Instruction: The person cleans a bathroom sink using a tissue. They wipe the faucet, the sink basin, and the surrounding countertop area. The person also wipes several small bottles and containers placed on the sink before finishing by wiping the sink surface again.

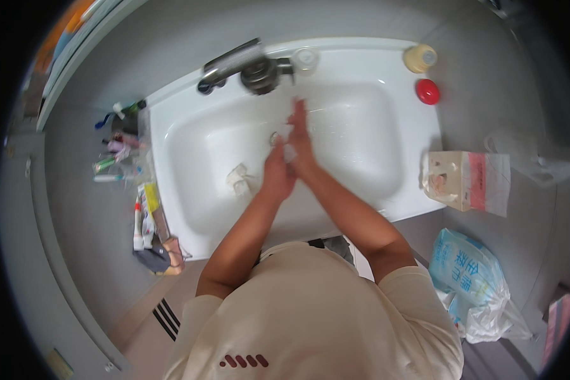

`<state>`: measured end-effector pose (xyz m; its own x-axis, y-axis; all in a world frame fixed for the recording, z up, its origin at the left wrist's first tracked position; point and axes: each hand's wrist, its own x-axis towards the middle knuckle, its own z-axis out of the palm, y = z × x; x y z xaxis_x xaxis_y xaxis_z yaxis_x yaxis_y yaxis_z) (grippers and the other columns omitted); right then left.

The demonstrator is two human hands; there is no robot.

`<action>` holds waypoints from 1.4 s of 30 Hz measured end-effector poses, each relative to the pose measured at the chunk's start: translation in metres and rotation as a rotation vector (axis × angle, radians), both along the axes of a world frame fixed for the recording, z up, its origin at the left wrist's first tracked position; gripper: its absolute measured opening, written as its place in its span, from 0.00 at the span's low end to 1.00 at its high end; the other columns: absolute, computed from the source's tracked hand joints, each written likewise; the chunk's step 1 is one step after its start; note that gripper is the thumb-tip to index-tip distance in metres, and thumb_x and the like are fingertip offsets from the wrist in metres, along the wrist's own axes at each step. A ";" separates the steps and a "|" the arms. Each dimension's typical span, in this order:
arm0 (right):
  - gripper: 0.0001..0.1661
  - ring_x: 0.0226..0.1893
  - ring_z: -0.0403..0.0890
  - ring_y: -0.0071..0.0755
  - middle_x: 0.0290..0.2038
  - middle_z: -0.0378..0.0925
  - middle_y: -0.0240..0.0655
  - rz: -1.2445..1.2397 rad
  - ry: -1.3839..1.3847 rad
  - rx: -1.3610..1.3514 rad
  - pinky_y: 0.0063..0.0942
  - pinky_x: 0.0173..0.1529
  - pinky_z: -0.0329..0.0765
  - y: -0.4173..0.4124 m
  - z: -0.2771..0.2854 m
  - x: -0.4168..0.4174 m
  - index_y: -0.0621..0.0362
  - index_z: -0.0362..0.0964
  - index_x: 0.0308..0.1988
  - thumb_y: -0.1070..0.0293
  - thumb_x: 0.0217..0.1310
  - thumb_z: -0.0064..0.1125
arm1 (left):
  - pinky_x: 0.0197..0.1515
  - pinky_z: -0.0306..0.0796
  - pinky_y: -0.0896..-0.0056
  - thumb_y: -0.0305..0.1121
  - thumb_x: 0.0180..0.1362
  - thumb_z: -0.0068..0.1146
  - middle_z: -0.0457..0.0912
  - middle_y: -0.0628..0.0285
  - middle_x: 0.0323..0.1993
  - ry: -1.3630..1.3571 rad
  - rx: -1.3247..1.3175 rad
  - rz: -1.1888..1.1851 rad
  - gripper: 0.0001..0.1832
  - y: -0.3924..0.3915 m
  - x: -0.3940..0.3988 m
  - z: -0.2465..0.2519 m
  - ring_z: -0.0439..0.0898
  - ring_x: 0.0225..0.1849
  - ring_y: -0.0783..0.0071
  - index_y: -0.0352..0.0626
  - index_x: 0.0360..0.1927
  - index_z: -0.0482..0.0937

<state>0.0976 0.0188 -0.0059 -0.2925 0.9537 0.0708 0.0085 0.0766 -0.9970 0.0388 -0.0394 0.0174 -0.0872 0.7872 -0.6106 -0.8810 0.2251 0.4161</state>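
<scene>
Over the basin of a white sink [370, 190], my left hand [276, 173] and my right hand [301, 142] meet palm to palm. Both are blurred, and pale lather or a small white thing shows between them; which it is cannot be told. The right hand's fingers point up towards the faucet [260, 76], which stands at the sink's far edge, apart from the hands. The drain [273, 138] lies just beside my left fingertips. A crumpled white cloth or tissue [239, 179] rests in the basin, left of my left hand.
A glass jar [306, 59] stands behind the basin. At the right rim are a yellow cup [420, 58], a red round object [427, 91] and a tissue pack [449, 180]. Toothbrushes and tubes [145, 216] line the left side. A blue-and-clear plastic bag [470, 275] hangs at lower right.
</scene>
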 end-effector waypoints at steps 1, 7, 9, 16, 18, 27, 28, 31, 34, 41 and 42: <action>0.36 0.75 0.34 0.51 0.75 0.35 0.42 0.036 -0.095 -0.025 0.43 0.74 0.39 -0.015 -0.011 -0.007 0.54 0.43 0.72 0.52 0.73 0.35 | 0.67 0.59 0.63 0.52 0.71 0.37 0.66 0.62 0.66 -0.103 -0.030 -0.002 0.29 0.009 -0.006 0.015 0.65 0.66 0.66 0.46 0.69 0.61; 0.34 0.72 0.50 0.51 0.70 0.52 0.54 -0.047 0.217 -0.416 0.39 0.73 0.48 -0.020 0.058 -0.029 0.59 0.51 0.70 0.55 0.72 0.40 | 0.68 0.58 0.66 0.52 0.72 0.35 0.64 0.61 0.68 0.423 0.126 -0.028 0.31 0.011 -0.029 -0.004 0.64 0.67 0.66 0.42 0.71 0.56; 0.33 0.70 0.55 0.45 0.70 0.54 0.46 -0.084 0.168 -0.375 0.33 0.70 0.53 0.002 0.042 -0.021 0.57 0.50 0.70 0.56 0.73 0.42 | 0.69 0.56 0.66 0.50 0.73 0.33 0.62 0.61 0.69 0.355 0.179 -0.112 0.31 0.009 -0.002 0.033 0.62 0.69 0.66 0.42 0.71 0.55; 0.31 0.71 0.52 0.50 0.71 0.51 0.48 0.098 -0.002 -0.207 0.32 0.72 0.50 -0.043 0.050 -0.034 0.57 0.55 0.68 0.58 0.71 0.44 | 0.67 0.60 0.64 0.50 0.73 0.33 0.61 0.61 0.70 0.316 0.093 0.103 0.28 0.023 -0.037 0.032 0.66 0.65 0.65 0.46 0.69 0.59; 0.33 0.73 0.46 0.52 0.71 0.50 0.50 -0.050 0.032 -0.247 0.36 0.74 0.44 -0.009 0.060 -0.026 0.58 0.51 0.69 0.60 0.69 0.44 | 0.61 0.66 0.63 0.51 0.72 0.36 0.67 0.61 0.64 0.351 0.126 -0.005 0.29 0.013 -0.019 0.034 0.69 0.61 0.68 0.44 0.68 0.60; 0.29 0.74 0.42 0.53 0.71 0.54 0.43 0.054 -0.141 0.034 0.52 0.74 0.40 -0.046 0.037 -0.039 0.58 0.64 0.63 0.67 0.62 0.51 | 0.66 0.61 0.62 0.52 0.72 0.34 0.74 0.59 0.56 -0.116 0.494 -0.027 0.28 0.009 -0.073 -0.041 0.69 0.61 0.65 0.42 0.64 0.66; 0.28 0.74 0.43 0.52 0.71 0.54 0.42 -0.013 -0.119 -0.016 0.51 0.74 0.41 -0.028 0.036 -0.037 0.55 0.66 0.62 0.67 0.63 0.51 | 0.70 0.55 0.65 0.48 0.73 0.34 0.65 0.59 0.66 -0.047 0.502 -0.129 0.28 0.003 -0.061 -0.047 0.63 0.67 0.65 0.43 0.69 0.59; 0.24 0.73 0.46 0.51 0.69 0.57 0.44 -0.185 0.042 -0.030 0.48 0.74 0.43 0.011 0.030 -0.021 0.51 0.70 0.60 0.65 0.64 0.52 | 0.72 0.52 0.66 0.46 0.74 0.31 0.52 0.61 0.74 0.248 0.151 -0.175 0.30 0.006 0.001 0.039 0.57 0.72 0.66 0.44 0.74 0.49; 0.21 0.72 0.52 0.52 0.66 0.63 0.46 0.000 -0.054 0.102 0.47 0.74 0.44 -0.030 0.033 -0.030 0.54 0.76 0.53 0.65 0.60 0.55 | 0.69 0.57 0.65 0.50 0.72 0.35 0.63 0.61 0.68 0.062 0.446 -0.100 0.29 0.014 -0.039 0.006 0.61 0.69 0.66 0.45 0.70 0.57; 0.29 0.74 0.43 0.56 0.71 0.53 0.47 -0.190 -0.026 -0.069 0.49 0.73 0.43 0.021 0.044 -0.022 0.53 0.66 0.63 0.62 0.63 0.56 | 0.71 0.53 0.67 0.46 0.74 0.30 0.54 0.62 0.74 0.330 0.178 -0.196 0.29 0.004 -0.005 0.045 0.56 0.72 0.70 0.48 0.74 0.49; 0.30 0.74 0.42 0.57 0.71 0.51 0.48 -0.112 -0.015 -0.029 0.48 0.74 0.43 0.015 0.029 -0.021 0.56 0.65 0.63 0.61 0.63 0.57 | 0.70 0.54 0.68 0.48 0.74 0.31 0.55 0.62 0.73 0.244 0.187 -0.167 0.30 0.008 -0.008 0.049 0.58 0.71 0.71 0.48 0.74 0.49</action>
